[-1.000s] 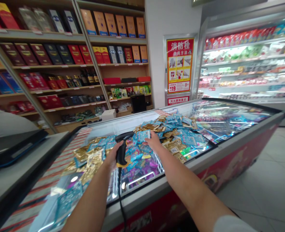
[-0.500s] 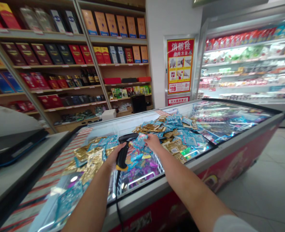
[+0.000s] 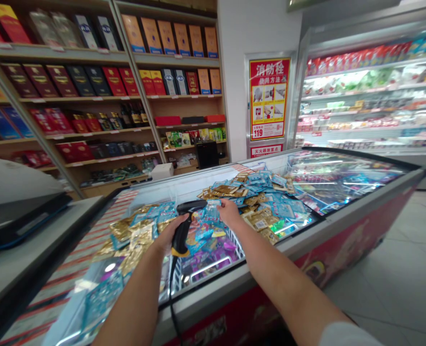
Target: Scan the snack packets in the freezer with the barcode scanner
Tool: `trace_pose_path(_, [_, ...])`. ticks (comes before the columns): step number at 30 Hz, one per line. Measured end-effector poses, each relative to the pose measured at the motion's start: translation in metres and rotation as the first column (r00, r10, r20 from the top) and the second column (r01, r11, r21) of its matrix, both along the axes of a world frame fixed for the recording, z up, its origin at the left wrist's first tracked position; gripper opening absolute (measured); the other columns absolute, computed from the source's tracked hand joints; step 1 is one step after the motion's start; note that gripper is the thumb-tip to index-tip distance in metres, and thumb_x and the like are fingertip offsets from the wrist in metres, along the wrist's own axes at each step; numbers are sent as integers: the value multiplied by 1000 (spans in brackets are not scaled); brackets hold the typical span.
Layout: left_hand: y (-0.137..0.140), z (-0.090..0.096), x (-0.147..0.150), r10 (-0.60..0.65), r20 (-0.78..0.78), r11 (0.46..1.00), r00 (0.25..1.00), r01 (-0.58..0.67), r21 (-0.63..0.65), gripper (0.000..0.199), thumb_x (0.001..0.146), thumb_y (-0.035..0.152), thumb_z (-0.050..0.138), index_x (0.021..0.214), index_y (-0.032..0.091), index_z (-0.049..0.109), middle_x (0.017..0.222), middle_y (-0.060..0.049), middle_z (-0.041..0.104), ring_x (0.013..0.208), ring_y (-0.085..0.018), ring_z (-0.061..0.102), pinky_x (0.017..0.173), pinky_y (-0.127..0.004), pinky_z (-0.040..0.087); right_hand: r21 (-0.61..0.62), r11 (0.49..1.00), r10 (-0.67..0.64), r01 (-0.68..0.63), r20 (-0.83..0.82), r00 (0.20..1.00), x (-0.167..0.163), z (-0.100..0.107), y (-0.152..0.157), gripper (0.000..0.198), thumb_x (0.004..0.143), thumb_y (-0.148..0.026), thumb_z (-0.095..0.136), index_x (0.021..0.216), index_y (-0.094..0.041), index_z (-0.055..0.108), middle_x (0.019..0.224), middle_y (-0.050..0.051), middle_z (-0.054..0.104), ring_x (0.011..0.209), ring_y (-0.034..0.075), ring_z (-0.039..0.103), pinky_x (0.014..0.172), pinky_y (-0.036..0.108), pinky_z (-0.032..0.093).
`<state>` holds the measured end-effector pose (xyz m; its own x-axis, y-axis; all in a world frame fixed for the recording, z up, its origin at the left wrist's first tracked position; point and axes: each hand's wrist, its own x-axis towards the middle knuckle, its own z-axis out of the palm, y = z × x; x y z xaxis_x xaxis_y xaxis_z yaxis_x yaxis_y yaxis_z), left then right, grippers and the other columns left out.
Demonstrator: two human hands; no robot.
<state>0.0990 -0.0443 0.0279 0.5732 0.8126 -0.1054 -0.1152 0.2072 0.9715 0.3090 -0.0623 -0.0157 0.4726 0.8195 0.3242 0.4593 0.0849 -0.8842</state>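
My left hand (image 3: 172,231) is wrapped round the handle of a black and yellow barcode scanner (image 3: 181,236), whose head points right. Its cable hangs down over the freezer's front edge. Just in front of the scanner head, my right hand (image 3: 229,214) pinches a small blue packet (image 3: 213,210) by its right side. To the right of that hand spreads a heap of blue and gold packets (image 3: 259,199). Another pile of gold and blue packets (image 3: 141,235) lies left of the scanner. Both piles rest on the glass lid of a chest freezer (image 3: 213,278).
A counter (image 3: 54,226) with a dark device (image 3: 18,211) on it borders the freezer on the left. Shelves of boxed goods (image 3: 76,81) stand behind. A red sign (image 3: 269,98) hangs on the wall, and a lit open fridge (image 3: 371,91) is at right.
The blue packet in my right hand has turned a little and lies flatter in front of the scanner. The scanner has tilted slightly, its handle shifting left.
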Motion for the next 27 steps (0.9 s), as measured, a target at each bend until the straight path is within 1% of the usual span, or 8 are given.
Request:
trace_pose_path(4, [-2, 1, -2, -31, -27, 999, 999, 31, -8, 30, 69, 41, 66, 80, 13, 67, 78, -12, 72, 88, -30, 68, 82, -38, 53, -11, 1000, -25, 26, 66, 997, 1, -1, 0, 15, 80, -24, 53, 83, -16, 65, 61, -1, 59, 50, 11, 55, 53, 21, 41])
trace_pose_path(9, [-5, 3, 0, -23, 31, 999, 999, 24, -24, 27, 72, 39, 63, 78, 13, 66, 80, -12, 72, 91, -29, 67, 86, -40, 51, -77, 995, 64, -68, -54, 996, -5, 3, -5, 34, 82, -18, 52, 115, -15, 58, 69, 0, 65, 43, 10, 53, 47, 21, 41])
trace_pose_path(10, [-6, 4, 1, -27, 39, 999, 999, 28, -26, 26, 73, 38, 63, 78, 13, 66, 82, -12, 72, 93, -29, 66, 87, -40, 51, -83, 992, 93, -95, -35, 995, -5, 2, -5, 34, 82, -18, 53, 115, -16, 58, 71, 0, 66, 45, 10, 55, 49, 21, 42])
trace_pose_path(14, [-8, 5, 3, -43, 54, 999, 998, 45, -22, 26, 75, 36, 61, 85, 13, 67, 96, -12, 71, 97, -29, 65, 88, -39, 51, -115, 978, 187, -174, 116, 976, -6, -2, -2, 19, 82, -23, 55, 94, -18, 69, 70, 2, 68, 62, 14, 62, 60, 22, 46])
trace_pose_path(18, [-9, 5, 3, -30, 62, 999, 998, 32, -27, 29, 77, 35, 60, 92, 11, 67, 103, -15, 69, 98, -29, 64, 89, -40, 51, -142, 973, 192, -180, 74, 979, -6, -4, 1, 24, 81, -22, 57, 103, -19, 67, 70, 1, 68, 64, 15, 63, 62, 23, 47])
trace_pose_path(22, [-10, 5, 4, -57, 81, 996, 995, 62, -67, 32, 77, 34, 59, 98, 10, 66, 101, -15, 70, 101, -30, 63, 89, -41, 51, -163, 938, 321, -305, 87, 943, -9, 1, -3, 16, 80, -24, 58, 91, -19, 70, 71, 0, 69, 63, 15, 63, 63, 24, 47])
trace_pose_path(24, [-10, 3, 5, -81, 102, 992, 992, 90, -85, 33, 78, 34, 59, 101, 11, 66, 102, -15, 70, 102, -30, 63, 89, -40, 51, -124, 954, 285, -272, 93, 954, -9, 5, -6, 19, 83, -22, 54, 95, -19, 68, 78, 1, 70, 64, 14, 63, 65, 24, 47])
trace_pose_path(27, [-5, -2, 6, -65, 111, 993, 992, 75, -87, 33, 77, 33, 61, 102, 12, 65, 104, -14, 69, 102, -28, 63, 87, -39, 52, -40, 997, 67, -59, 238, 969, -3, 11, -13, 21, 84, -18, 52, 99, -18, 67, 92, 5, 70, 81, 16, 65, 75, 25, 46])
